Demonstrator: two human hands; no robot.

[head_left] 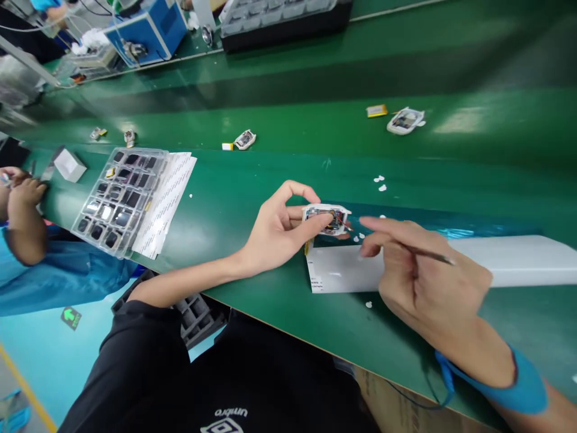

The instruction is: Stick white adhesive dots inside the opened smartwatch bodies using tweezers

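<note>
My left hand is closed on a small white device housing, thumb pressed over its open face. A circuit board and thin wires show inside, and a bit of yellow hangs below at its left. To the right, my right hand is closed around a slim metal tool. One end of it sticks out behind the knuckles; the rest is hidden by the fingers. The index finger points toward the housing, apart from it. Beneath both hands lies a long white sheet with blue film along its far side.
Similar open housings with yellow batteries lie along the green belt. At left, a clear compartment tray rests on printed sheets. Another person's hands are at far left. A blue box and black tray stand behind.
</note>
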